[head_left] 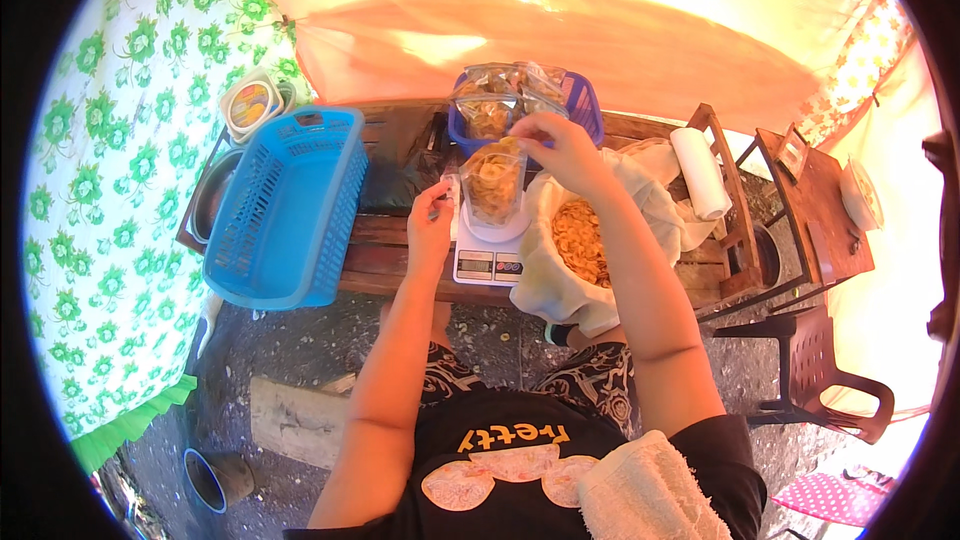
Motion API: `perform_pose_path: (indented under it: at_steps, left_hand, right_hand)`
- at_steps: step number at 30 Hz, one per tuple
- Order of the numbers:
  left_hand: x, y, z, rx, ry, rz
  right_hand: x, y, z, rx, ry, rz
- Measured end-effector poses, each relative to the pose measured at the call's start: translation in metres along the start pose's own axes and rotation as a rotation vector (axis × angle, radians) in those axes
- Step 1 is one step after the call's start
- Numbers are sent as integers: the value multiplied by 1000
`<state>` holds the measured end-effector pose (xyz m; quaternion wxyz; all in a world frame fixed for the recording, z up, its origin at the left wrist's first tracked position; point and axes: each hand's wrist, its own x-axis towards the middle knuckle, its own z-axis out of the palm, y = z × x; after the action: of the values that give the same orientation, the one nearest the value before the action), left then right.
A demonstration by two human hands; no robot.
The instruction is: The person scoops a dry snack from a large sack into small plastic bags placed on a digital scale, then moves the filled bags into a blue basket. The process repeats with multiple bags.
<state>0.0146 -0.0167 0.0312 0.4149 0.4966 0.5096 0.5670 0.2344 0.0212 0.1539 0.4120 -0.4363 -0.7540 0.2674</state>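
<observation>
- The clear pouch [494, 186] stands upright on the round white platform of the kitchen scale [488, 264], near the middle of the tabletop [390, 228].
- It is see-through and glossy, with pale glints along its sides; its upper part is wider than its base.
- Yellow to golden chips fill much of it, thin, rounded and curled, overlapping at many angles and pressing against the front.
- The right hand [565, 150] is at the pouch's top edge, thumb and fingers drawn close together; whether they grip the rim or a chip, I cannot tell.
- The left hand [430, 225] is just left of the pouch, fingers partly curled, beside a narrow whitish strip [454, 204]; whether it holds that strip is unclear.
- More filled clear pouches [488, 118], similar in colour, stand in the blue-purple basket [586, 110] behind.
- Loose chips of a deeper orange-gold [579, 240] lie in the cloth-lined container [545, 275] to the right.
</observation>
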Motion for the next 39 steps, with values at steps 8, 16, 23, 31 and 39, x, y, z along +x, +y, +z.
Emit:
perform_pose_path:
  at_steps: [8, 16, 23, 31, 39]
  left_hand:
    - [1, -1, -5, -47, 0, 4]
    - [3, -6, -1, -10, 3, -37]
    - [-2, -11, -4, 33, -4, -29]
    - [0, -14, -6, 0, 17, -57]
    - [-4, -13, -6, -18, -4, -80]
  right_hand:
    - [10, 9, 12, -151, -55, -7]
    - [-57, 142, -31, -478, -94, 492]
    - [-100, 182, 9, -736, -151, 399]
    - [-100, 159, -59, 239, -102, 830]
    - [-125, 135, -82, 398, -22, 835]
